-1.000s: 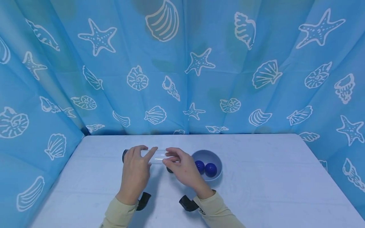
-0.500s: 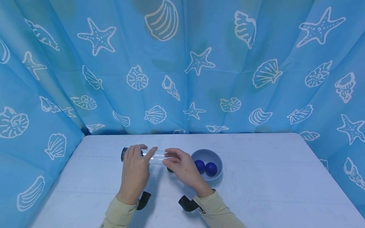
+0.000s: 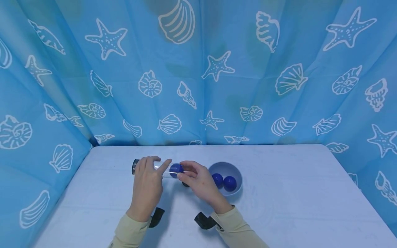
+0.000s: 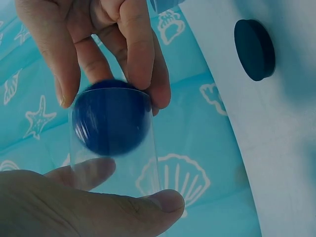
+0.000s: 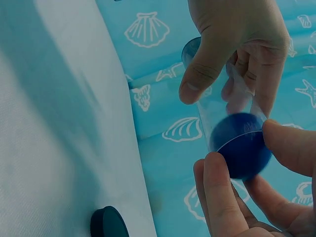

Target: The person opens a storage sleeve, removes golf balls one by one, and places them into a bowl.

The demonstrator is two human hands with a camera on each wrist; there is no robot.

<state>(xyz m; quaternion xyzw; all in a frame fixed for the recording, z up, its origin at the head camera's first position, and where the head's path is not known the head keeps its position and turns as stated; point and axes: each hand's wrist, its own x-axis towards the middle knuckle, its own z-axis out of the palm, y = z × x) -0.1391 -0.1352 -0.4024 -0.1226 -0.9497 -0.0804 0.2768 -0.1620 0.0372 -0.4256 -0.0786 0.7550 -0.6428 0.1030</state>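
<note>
A clear tube (image 3: 166, 168) with a dark cap (image 3: 134, 166) at its left end is held sideways above the table. My left hand (image 3: 146, 186) grips it around the middle, thumb on one side and fingers on the other. At the tube's right, uncapped mouth sits a blue ball (image 4: 112, 118), partly inside and partly poking out. My right hand (image 3: 198, 181) has its thumb and fingers curled round the ball at the rim; fingertips (image 5: 216, 165) lie against the ball and tube edge. Part of the tube is hidden behind the left hand.
A grey-blue bowl (image 3: 240, 172) with two more blue balls (image 3: 230, 183) stands right of the hands. A loose black cap (image 4: 254, 49) lies on the white table (image 3: 294, 193). Black curved mounts (image 3: 204, 220) sit at both wrists. A blue shell-patterned curtain (image 3: 198, 86) hangs behind.
The blue ball has slid inside the tube from behind the left hand to the right-hand mouth, reaching the right fingers. The tube's left end tipped slightly up. Both hands have hardly moved.
</note>
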